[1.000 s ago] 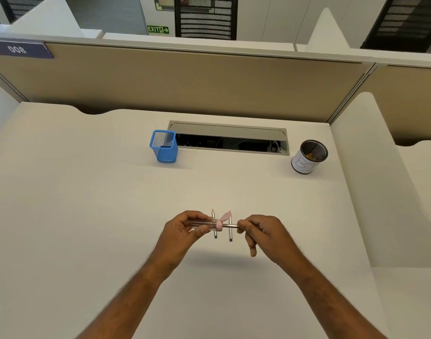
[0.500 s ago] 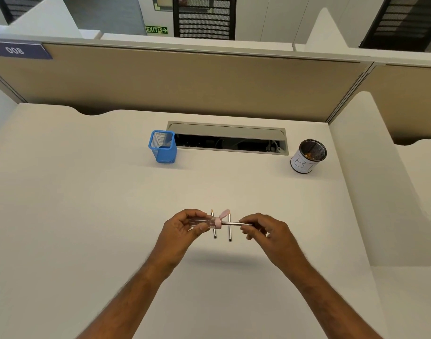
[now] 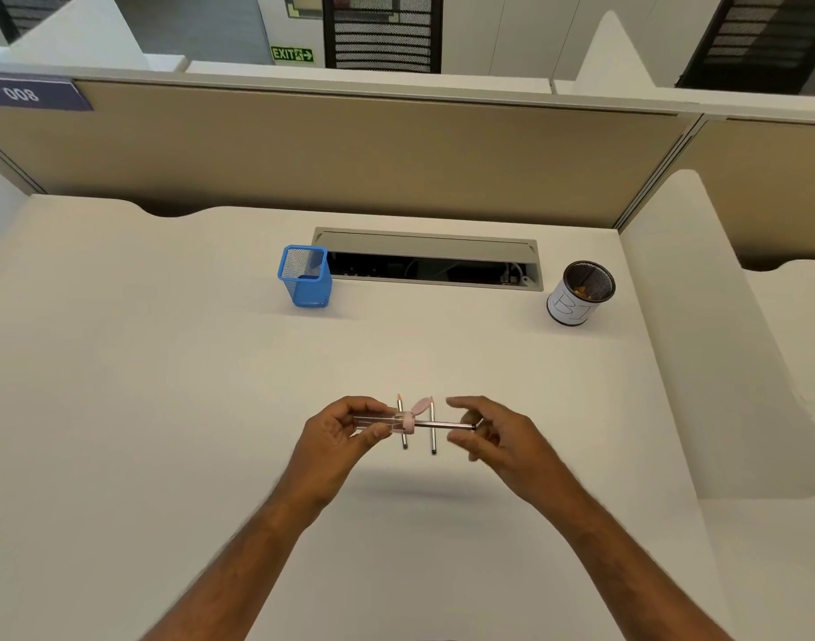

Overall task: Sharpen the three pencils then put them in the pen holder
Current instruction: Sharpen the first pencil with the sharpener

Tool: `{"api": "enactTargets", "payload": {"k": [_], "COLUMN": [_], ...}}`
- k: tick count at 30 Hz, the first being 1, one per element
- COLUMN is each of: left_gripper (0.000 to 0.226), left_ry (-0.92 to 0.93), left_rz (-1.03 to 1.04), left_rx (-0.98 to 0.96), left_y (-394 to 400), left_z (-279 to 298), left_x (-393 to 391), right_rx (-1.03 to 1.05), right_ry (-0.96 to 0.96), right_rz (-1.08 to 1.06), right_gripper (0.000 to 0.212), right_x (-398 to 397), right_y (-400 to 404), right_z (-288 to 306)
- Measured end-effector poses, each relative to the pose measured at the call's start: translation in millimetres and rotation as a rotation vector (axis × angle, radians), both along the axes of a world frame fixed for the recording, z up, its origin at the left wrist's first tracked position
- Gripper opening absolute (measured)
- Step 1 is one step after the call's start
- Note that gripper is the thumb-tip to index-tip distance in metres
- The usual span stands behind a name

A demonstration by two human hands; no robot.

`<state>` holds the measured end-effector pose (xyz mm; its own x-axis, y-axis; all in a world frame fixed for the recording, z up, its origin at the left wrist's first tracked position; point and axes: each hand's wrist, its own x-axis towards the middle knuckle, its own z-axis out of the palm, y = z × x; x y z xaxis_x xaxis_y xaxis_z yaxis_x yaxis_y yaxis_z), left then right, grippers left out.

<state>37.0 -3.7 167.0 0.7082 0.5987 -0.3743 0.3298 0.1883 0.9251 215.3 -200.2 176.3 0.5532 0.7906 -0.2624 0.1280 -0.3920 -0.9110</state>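
My left hand point(image 3: 345, 432) grips a clear pencil sharpener point(image 3: 381, 419) with a pink bunny-eared cap, held just above the desk. A grey pencil point(image 3: 444, 426) sticks out of it horizontally to the right. My right hand point(image 3: 493, 437) is at the pencil's far end, forefinger and thumb spread apart above and below the shaft. Two more pencils point(image 3: 433, 432) lie side by side on the desk under the hands, tips pointing away from me. The blue mesh pen holder point(image 3: 306, 277) stands at the back, left of centre.
A round black mesh cup point(image 3: 579, 293) with a white paper label stands at the back right. An open cable tray point(image 3: 428, 266) is set into the desk between the two holders. Partition walls close the back and right side.
My right hand's fingers were pinched on the pencil's end and have now spread apart. The left hand and sharpener have stayed in place.
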Motion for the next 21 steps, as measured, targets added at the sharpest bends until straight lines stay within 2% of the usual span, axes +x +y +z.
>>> {"api": "enactTargets", "payload": {"k": [2, 5, 9, 12, 16, 21], "left_gripper": [0.021, 0.021, 0.021, 0.021, 0.02, 0.02], "left_ry": [-0.002, -0.013, -0.028, -0.025, -0.011, -0.012], "left_rz": [0.005, 0.004, 0.007, -0.008, -0.027, -0.025], "left_rx": [0.0, 0.001, -0.015, -0.03, -0.019, -0.015], "left_y": [-0.4, -2.4, -3.5, -4.2, -6.6, -6.1], "left_z": [0.3, 0.2, 0.7, 1.2, 2.0, 2.0], "left_x": [0.0, 0.6, 1.2, 0.6, 1.6, 3.4], "right_rx": [0.008, 0.028, 0.025, 0.009, -0.073, 0.01], "right_ry": [-0.062, -0.134, -0.198, -0.16, -0.051, 0.002], "right_rz": [-0.003, -0.039, -0.046, -0.024, -0.007, -0.023], "right_gripper": [0.025, 0.015, 0.012, 0.015, 0.034, 0.03], "right_x": [-2.0, -6.4, -8.5, -8.1, -7.7, -5.5], "right_y": [-0.2, 0.4, -0.7, -1.5, 0.2, -2.6], "right_z": [-0.7, -0.3, -1.3, -3.0, -0.6, 1.9]}}
